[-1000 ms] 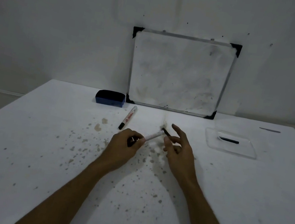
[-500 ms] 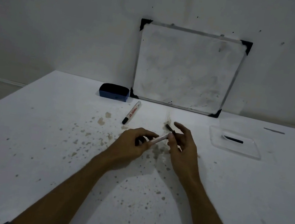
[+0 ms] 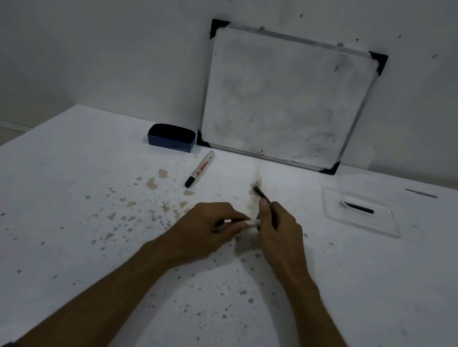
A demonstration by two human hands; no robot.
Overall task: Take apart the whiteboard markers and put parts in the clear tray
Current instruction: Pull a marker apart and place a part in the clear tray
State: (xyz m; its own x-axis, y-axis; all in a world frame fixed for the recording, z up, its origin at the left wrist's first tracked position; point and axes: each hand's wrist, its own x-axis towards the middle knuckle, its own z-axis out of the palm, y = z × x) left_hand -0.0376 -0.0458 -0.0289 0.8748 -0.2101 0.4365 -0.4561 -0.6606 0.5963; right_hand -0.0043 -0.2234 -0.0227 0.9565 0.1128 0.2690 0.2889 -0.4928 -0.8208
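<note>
Being pinched by the left grip (image 3: 208, 224), a white marker barrel (image 3: 253, 223) is held over the stained desk (image 3: 64, 206), its end touched by the right grip (image 3: 279, 237), which is curled round a thin black rod (image 3: 260, 194). One black part (image 3: 358, 207) is seen in the clear tray (image 3: 332, 218); a second marker (image 3: 200, 169) is laid near the eraser (image 3: 171, 137).

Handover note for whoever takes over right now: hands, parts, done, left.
Left hand grips the barrel. Right hand holds a black rod, fingers at the barrel's end.
Tray, far right: one black part inside. Second marker lies whole on the table near the eraser.
Done: one part in the tray.
Left: tray the rod and barrel, then take apart the second marker.
</note>
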